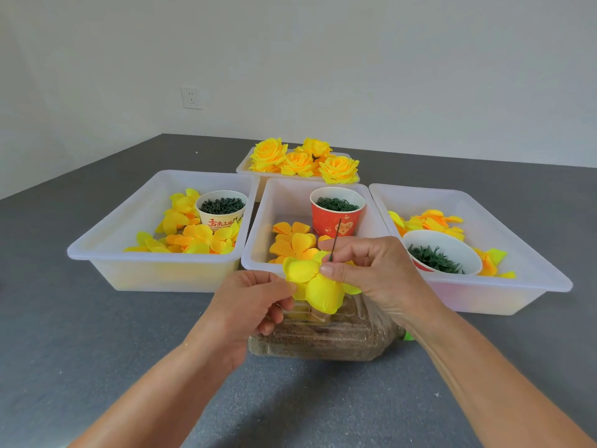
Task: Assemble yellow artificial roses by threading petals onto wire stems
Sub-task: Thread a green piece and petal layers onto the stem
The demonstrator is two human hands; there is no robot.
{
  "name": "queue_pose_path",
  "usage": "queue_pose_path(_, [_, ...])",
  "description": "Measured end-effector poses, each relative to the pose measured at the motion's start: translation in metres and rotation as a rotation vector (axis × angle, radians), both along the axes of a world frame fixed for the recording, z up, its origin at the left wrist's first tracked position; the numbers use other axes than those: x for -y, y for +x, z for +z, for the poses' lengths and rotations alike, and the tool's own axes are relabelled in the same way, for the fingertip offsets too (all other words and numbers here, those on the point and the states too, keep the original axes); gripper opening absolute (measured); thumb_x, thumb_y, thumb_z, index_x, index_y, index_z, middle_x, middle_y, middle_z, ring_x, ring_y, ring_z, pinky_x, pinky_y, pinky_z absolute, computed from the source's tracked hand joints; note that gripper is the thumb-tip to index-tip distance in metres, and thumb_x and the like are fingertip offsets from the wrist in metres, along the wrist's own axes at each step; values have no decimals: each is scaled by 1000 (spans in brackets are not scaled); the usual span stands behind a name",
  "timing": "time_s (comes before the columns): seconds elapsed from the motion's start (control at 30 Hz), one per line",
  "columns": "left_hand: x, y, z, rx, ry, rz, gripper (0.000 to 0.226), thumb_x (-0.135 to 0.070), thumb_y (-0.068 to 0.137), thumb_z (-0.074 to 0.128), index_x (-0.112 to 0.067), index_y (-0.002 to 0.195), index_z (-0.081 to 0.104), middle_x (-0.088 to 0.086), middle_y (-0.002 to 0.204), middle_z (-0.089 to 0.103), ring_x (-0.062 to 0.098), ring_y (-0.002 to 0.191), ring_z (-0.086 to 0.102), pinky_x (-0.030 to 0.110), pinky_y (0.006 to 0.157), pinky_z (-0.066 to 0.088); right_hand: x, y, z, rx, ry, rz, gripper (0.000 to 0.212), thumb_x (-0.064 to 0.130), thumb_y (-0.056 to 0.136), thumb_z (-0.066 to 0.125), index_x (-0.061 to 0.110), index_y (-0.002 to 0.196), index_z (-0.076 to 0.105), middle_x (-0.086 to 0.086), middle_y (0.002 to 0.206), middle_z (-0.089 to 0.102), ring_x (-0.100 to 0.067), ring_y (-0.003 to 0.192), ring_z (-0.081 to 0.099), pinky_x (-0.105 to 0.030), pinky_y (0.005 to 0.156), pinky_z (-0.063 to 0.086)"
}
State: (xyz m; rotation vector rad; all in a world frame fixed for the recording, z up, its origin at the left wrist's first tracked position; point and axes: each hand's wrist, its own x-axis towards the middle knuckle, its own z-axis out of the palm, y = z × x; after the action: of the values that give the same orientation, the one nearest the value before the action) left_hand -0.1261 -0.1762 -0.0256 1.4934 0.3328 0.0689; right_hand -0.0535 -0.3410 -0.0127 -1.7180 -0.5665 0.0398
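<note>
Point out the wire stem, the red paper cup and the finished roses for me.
wire stem (336, 239), head view, on the bare wire above the right hand's fingers.
red paper cup (336, 221), head view, on its red side wall.
finished roses (338, 168), head view, on the front-right bloom.

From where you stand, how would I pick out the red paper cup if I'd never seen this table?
Find the middle white tray, the one straight behind the hands and flanked by two other trays. At its back right stands the red paper cup, upright and filled with dark green rings. The left tray's cup is cream with red lettering, and the right tray's container is tilted, showing a white inside.
</note>
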Motion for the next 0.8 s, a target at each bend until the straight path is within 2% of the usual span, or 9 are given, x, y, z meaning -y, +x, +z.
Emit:
queue_pose_path(0.1, [1,-2,1,86,242,164,14,-12,78,68,-16,67,61,-4,61,58,8,49,47,17,43,35,2,2,2,19,-49,18,9,1,68,77,-3,72,70,-3,96,71,-5,97,65,-16,84,49])
queue_pose_path(0.2, [3,-1,10,407,651,329,20,-26,72,73,-34,82,59,-13,84,57,3,73,53,16,60,41,2,1,2,12,-42,17,9,2,71,76,-4,76,71,-4,100,71,-6,99,64,-15,84,49])
queue_pose_path(0.27, [9,6,18,511,671,145,19,-24,74,74,-36,83,64,-14,89,60,3,75,54,15,64,43,3,-1,3,12,-49,25,7,3,74,74,0,79,73,-5,103,70,-10,100,63,-21,86,50])
queue_pose_path(0.37, [18,18,19,466,643,-41,8,-18,76,75,-22,83,72,-11,79,62,7,68,52,18,63,40,6,-3,2,-48,-26,42,10,4,77,71,11,83,74,-3,99,70,-10,95,62,-26,86,50])
queue_pose_path(0.43, [20,22,18,486,631,-28,4,-20,75,75,-19,77,72,-11,72,59,6,65,50,18,60,37,7,-5,1,-87,-3,35,18,2,77,70,19,80,74,2,95,70,-9,95,62,-26,87,48])
queue_pose_path(0.5, [20,21,19,521,684,54,10,-28,73,77,-21,78,72,-9,78,62,8,69,55,23,61,42,7,-5,1,-88,-2,31,22,2,76,71,24,77,75,4,94,72,-10,94,63,-28,88,50])
queue_pose_path(0.63, [18,18,34,769,874,324,39,-17,69,80,-15,106,67,-1,105,58,18,92,57,29,78,48,6,-2,7,-83,-50,48,24,0,75,73,24,76,74,9,93,71,-10,95,63,-27,90,49])
queue_pose_path(0.73, [17,19,38,997,1114,260,34,-9,70,70,-9,105,66,3,106,63,23,98,55,32,87,43,6,0,9,-87,-77,55,21,0,75,73,21,78,74,8,91,70,-11,95,62,-27,91,48])
queue_pose_path(0.8, [18,19,35,933,1132,175,22,-11,72,68,-12,94,69,-2,90,68,22,88,61,38,82,45,6,0,9,-89,-88,71,18,-1,76,71,16,84,74,2,94,71,-12,96,62,-29,92,48])
